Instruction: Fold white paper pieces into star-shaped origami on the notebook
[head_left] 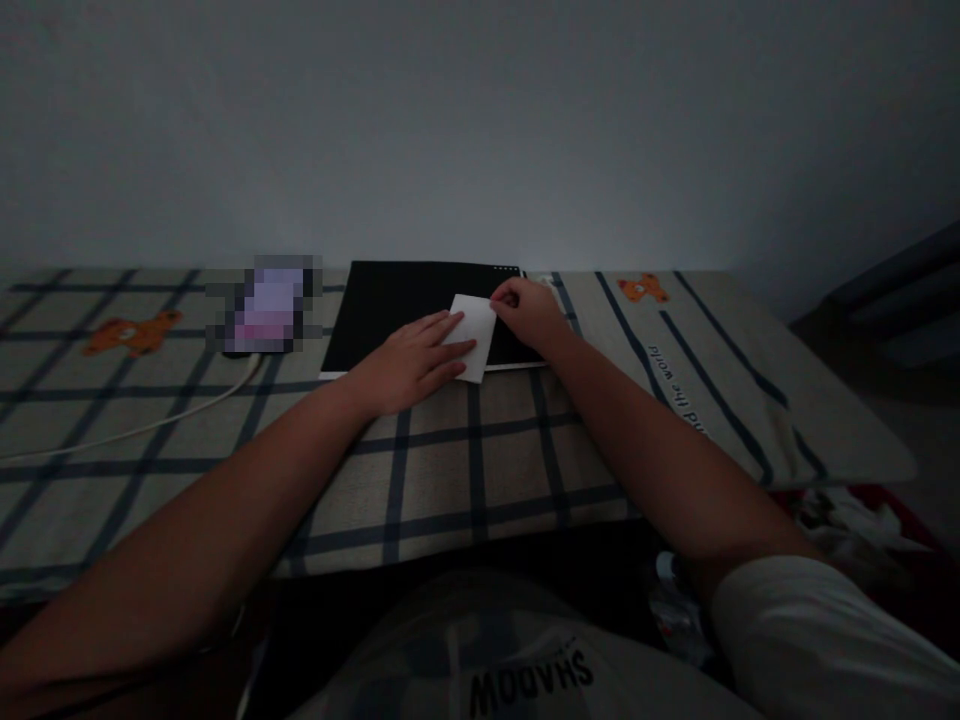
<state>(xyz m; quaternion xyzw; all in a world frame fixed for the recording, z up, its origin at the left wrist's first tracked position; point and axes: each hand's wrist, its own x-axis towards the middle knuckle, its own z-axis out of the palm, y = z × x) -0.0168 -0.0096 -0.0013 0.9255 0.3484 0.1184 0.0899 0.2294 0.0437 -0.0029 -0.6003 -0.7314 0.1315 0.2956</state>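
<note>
A small white paper [474,335], folded and rectangular, lies on a black pad [397,310] upon the checked cloth [465,460]. The left hand [409,365] presses flat and open on it; the right hand [529,312] pinches its upper corner.

1 white paper [474,335]; 1 black pad [390,310]; 1 cable [150,425]; 2 bear prints [133,333].

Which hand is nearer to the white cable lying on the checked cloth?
Left. The left hand lies flat on the white paper, with the white cable off to its left. The right hand pinches the paper's far corner, farther from the cable.
</note>
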